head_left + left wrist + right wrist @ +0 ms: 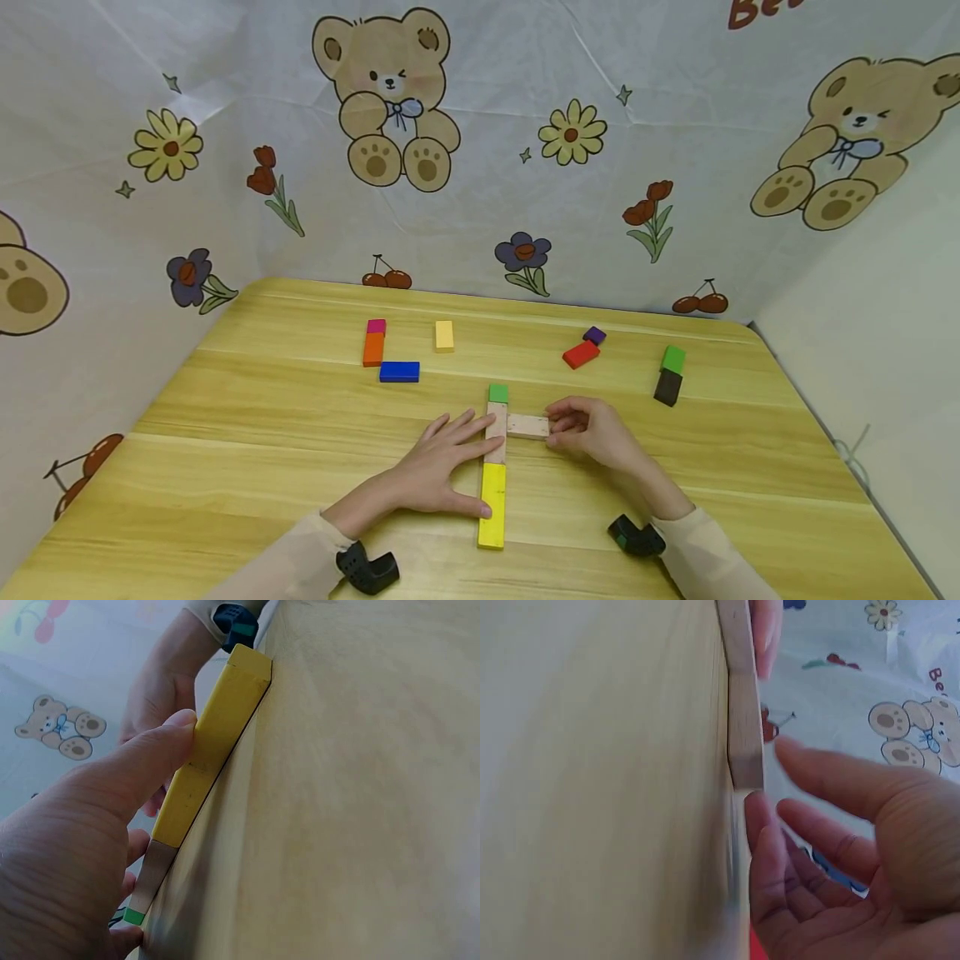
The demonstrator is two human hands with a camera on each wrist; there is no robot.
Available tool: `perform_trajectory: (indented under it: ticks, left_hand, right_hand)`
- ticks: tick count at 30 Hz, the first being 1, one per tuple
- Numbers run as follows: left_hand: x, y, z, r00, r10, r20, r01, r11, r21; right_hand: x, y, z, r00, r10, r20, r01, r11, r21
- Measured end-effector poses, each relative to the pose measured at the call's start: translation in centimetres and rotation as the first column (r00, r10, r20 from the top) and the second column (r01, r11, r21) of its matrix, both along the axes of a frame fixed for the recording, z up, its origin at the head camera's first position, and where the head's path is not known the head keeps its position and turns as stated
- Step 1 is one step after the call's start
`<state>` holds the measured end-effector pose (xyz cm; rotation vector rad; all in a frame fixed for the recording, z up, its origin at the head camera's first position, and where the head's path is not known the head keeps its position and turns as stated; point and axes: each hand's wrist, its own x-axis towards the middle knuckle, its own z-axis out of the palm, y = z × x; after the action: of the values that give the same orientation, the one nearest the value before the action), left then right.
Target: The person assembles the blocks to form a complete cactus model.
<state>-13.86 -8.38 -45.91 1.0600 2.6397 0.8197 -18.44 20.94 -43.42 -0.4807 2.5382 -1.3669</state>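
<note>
Pale crosswise block is lying on the bench, its inner end apparently meeting the side of the pale lengthwise block, which is sitting in line between the green block and the yellow block; too hard a push on the outer end could be shoving that row sideways or parting its seams, and an off-centre push could be turning the crosswise block askew; uneven pressure from the left hand could likewise be skewing the row, since its fingers are spreading wide over the pale lengthwise block while its thumb is touching the yellow one; the crosswise block is lying just left of the right hand, whose thumb and fingers are standing apart around the outer end; with the right wrist view blurring, I cannot tell whether any fingertip is touching it.
</note>
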Motion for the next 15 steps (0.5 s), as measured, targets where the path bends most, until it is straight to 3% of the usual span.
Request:
perform_trajectory:
  ticks: [4,7,15]
  left_hand:
    - [0.0,0.0,-0.1,1.0,-0.005,-0.003,0.005,1.0,0.003]
    - [0.0,0.0,-0.1,1.0,-0.006,-0.006,0.006,1.0,0.004]
    - [0.0,0.0,-0.1,1.0,-0.004,-0.004,0.004,1.0,0.004]
  right_hand:
    - [-0.8,2.1,0.8,0.997,-0.037,-0.069,0.038,0.999,0.008]
    - [-1.5,4.3,1.4,0.987,-0.115,-0.115,0.114,0.993,-0.011]
    - [-2.4,11.2,2.7,0.921,-0.373,-0.108,0.358,0.923,-0.14]
